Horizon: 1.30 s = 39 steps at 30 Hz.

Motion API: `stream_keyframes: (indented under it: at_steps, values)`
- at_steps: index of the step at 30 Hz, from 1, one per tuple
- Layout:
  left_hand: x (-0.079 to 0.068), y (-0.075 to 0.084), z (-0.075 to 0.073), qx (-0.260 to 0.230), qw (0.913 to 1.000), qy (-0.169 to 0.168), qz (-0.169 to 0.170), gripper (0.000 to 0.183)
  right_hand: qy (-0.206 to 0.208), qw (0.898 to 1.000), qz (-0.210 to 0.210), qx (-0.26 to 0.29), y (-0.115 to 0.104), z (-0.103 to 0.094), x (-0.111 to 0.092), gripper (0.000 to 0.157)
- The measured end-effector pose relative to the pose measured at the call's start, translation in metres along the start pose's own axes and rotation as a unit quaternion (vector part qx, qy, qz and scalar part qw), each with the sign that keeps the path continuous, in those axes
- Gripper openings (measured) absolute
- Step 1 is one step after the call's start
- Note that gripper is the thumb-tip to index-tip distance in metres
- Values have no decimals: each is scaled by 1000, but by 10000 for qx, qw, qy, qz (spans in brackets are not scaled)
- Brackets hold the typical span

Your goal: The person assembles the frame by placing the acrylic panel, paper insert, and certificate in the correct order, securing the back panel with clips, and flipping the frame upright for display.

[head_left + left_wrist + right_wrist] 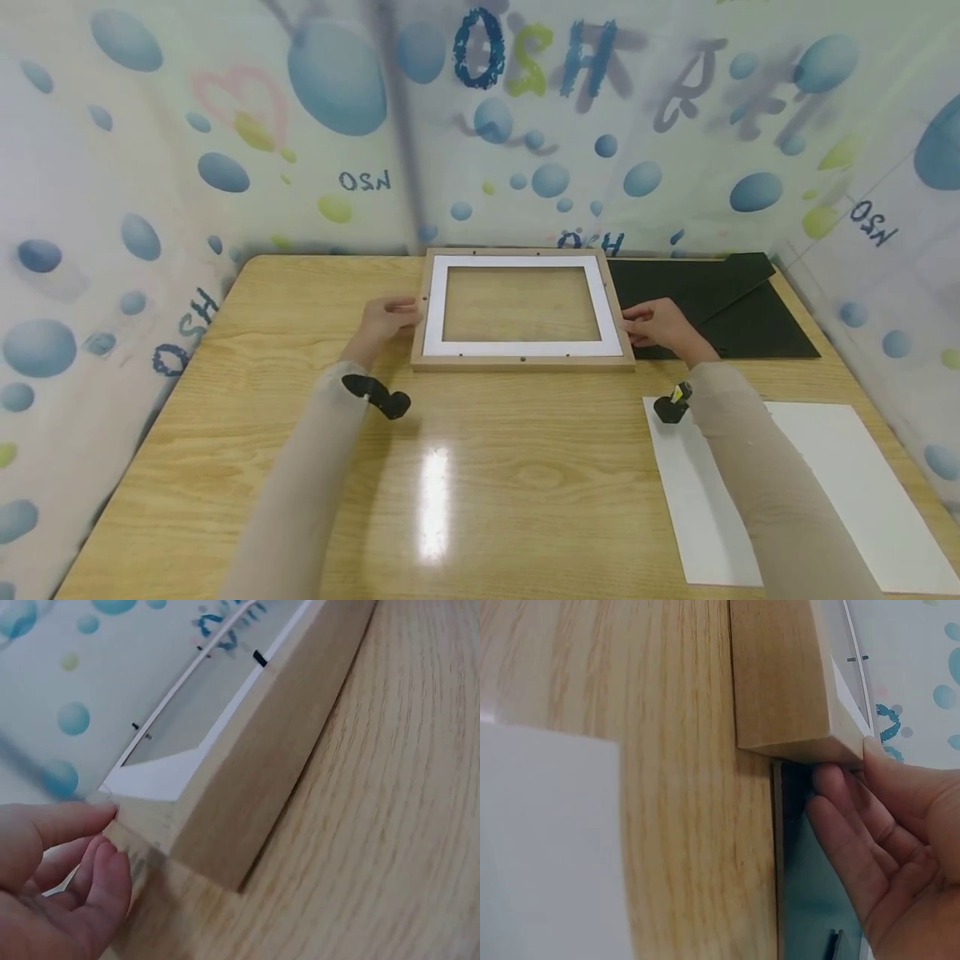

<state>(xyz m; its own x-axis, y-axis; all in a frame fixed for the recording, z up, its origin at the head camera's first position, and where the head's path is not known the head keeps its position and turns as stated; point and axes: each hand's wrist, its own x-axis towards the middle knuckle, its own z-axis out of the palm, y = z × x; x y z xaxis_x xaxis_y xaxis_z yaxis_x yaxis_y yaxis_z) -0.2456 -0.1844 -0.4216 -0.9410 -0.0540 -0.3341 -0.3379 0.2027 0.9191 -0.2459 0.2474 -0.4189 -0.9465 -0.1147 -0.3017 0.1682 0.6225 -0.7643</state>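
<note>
Wooden frame (480, 365) is at the counter's (525, 467) far side, long axis left-to-right; left hand (385, 320) and right hand (666, 326), both part-curled, pinch opposite short ends; neither's really nearer tbh

A wood-grain tabletop (525, 467) is carrying a wooden frame (521, 364), which is resting between the left grip (386, 323) and right grip (660, 323). A black board (720, 300) is lying beneath the right grip; a white sheet (855, 483) is lying nearer the person than that grip.

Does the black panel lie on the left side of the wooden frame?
No, the head view shows the black panel to the right of the wooden frame.
</note>
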Motion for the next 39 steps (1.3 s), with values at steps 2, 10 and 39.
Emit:
stream_keyframes:
  at_steps: [2,10,39]
  values:
    - [-2,-2,-3,-258,9992,-253,-144,49,-12,10000,-11,-18,1,-1,0,42]
    - [-4,-4,-2,-629,9956,-561,-410,53,-25,10000,8,-62,1,-3,-2,42]
    - [-9,-7,0,-1037,9921,-138,-696,50,-424,9978,131,490,25,-66,-39,50]
